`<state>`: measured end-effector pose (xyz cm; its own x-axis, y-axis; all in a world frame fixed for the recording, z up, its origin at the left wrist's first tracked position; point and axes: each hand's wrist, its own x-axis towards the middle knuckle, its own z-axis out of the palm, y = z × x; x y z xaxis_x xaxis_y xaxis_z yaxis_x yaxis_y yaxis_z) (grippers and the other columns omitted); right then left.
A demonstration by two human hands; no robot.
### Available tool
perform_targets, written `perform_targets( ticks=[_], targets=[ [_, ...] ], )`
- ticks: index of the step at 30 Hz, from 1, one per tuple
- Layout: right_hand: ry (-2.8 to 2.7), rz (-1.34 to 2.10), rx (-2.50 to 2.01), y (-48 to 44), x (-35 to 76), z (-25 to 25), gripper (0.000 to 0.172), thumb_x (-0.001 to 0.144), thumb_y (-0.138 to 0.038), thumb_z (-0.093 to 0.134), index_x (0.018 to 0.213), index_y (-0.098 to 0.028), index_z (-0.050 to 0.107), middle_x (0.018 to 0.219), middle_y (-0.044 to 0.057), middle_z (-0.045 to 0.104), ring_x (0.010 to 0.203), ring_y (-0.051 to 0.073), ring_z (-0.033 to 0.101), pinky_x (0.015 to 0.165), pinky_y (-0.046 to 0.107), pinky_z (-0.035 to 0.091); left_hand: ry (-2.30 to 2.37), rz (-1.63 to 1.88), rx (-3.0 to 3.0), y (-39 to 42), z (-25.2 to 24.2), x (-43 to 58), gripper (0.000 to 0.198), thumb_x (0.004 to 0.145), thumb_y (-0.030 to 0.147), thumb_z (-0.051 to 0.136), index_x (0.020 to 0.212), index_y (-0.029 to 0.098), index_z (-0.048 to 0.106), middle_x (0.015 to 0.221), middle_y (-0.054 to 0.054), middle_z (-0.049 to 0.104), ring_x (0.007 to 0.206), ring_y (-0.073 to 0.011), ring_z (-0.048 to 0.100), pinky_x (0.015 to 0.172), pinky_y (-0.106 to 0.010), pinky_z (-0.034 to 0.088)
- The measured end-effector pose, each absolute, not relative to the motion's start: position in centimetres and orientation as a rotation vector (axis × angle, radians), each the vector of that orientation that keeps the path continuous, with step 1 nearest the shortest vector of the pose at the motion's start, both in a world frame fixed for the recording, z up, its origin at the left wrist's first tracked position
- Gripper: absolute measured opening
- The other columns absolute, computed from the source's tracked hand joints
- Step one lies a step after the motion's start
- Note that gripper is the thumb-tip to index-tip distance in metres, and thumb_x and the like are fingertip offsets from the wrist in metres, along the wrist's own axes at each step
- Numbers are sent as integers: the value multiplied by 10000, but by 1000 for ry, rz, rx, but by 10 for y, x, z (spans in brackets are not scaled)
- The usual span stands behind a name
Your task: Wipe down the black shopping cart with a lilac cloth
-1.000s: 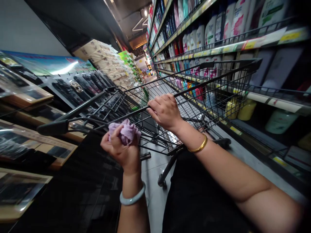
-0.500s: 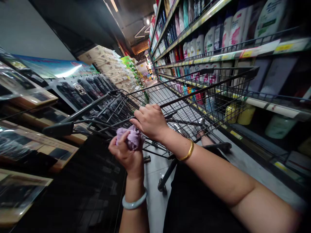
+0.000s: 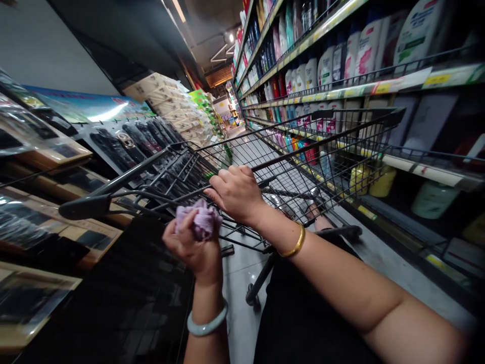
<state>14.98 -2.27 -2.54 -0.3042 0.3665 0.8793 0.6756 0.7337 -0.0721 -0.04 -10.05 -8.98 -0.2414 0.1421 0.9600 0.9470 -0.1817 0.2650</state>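
Note:
A bunched-up purple cloth (image 3: 204, 221) is squeezed in my left hand (image 3: 193, 247), which is closed around it and wears a pale bangle at the wrist. My right hand (image 3: 238, 194), with a gold bangle, is wrapped over the top bar of a black wire shopping cart (image 3: 322, 144). The cart stands tilted in view before me, its basket reaching to the right. Its dark handle (image 3: 87, 206) sticks out at the left, beyond the cloth. Through the wire mesh the floor shows.
Shelves of shampoo bottles (image 3: 371, 48) line the right side, with yellow tubs (image 3: 382, 181) low down. At the left hang packaged dark goods (image 3: 129, 144) beside boxed items (image 3: 49, 227). A tiled floor (image 3: 242, 273) runs down the aisle between them.
My left hand, still holding the purple cloth, has moved slightly left and down. My right hand keeps its place on the cart's bar.

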Motion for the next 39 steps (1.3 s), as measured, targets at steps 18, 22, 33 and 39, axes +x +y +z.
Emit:
perform_targets(
  ticks=[18, 22, 33, 39],
  targets=[
    [-1670, -388, -865, -28, 180, -43, 371, 1113, -474, 495, 1328, -281, 729, 1376, 69, 716, 1364, 263, 528, 1285, 489, 193, -1469, -1246, -1577, -112, -153, 3, 393, 881, 297, 821, 1266, 273, 745, 1324, -114, 584, 1167, -254, 599, 990, -397, 521],
    [-1718, -431, -923, -12, 203, -61, 378, 1114, -447, 493, 1430, -355, 680, 1345, 41, 721, 1356, 240, 552, 1345, 520, 153, -1452, -1152, -1712, -114, -180, 11, 372, 895, 221, 776, 1262, 277, 748, 1300, -125, 608, 1192, -267, 592, 1026, -424, 516],
    [-1826, -341, -975, -11, 204, -62, 458, 1091, -412, 493, 1537, -359, 585, 1461, 75, 624, 1451, 311, 473, 1371, 645, 106, -1430, -1099, -1551, -109, -165, 23, 363, 914, 232, 793, 1275, 251, 770, 1378, -165, 606, 1301, -283, 580, 1135, -459, 475],
    [-1867, -318, -1007, -15, 208, -60, 486, 1085, -402, 522, 1569, -376, 555, 1484, 80, 598, 1469, 331, 461, 1374, 655, 109, -1358, -1040, -1744, -109, -196, 36, 298, 948, 170, 735, 1221, 277, 789, 1317, -134, 674, 1262, -254, 619, 1114, -417, 478]
  ],
)
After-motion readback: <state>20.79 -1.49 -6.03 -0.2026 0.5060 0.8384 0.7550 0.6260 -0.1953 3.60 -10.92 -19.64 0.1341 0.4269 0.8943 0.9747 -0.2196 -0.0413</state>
